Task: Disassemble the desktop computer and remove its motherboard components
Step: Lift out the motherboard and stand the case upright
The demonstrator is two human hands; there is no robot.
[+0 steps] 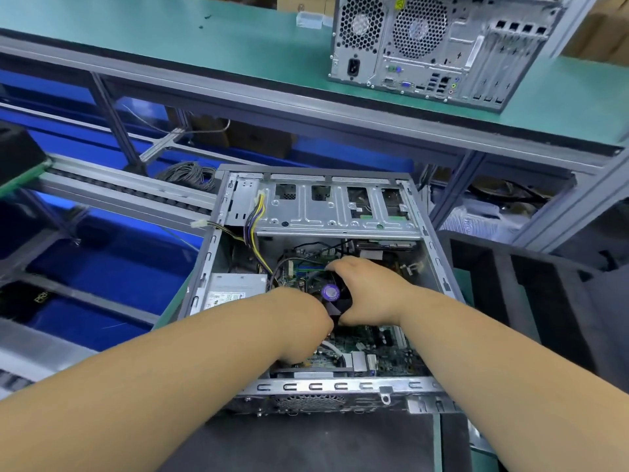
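Note:
An open grey desktop case (pixel 439 264) lies on its side in front of me. Inside, the green motherboard (pixel 384 356) fills the floor of the case. A black CPU cooler fan with a purple hub sticker (pixel 331 292) sits at its middle. My left hand (pixel 299 321) reaches in from the left and wraps the fan's near left side. My right hand (pixel 369 291) curls over the fan's right and far side. Both hands touch the fan; their fingertips are hidden. A silver power supply (pixel 235 287) lies at the case's left, with yellow and black cables (pixel 253 219) running up from it.
A metal drive cage (pixel 326 209) spans the far end of the case. A second closed tower (pixel 439 46) stands on the green shelf (pixel 204 39) above. Blue bins (pixel 112 260) and a conveyor rail (pixel 129 192) lie to the left; black foam blocks (pixel 531 294) to the right.

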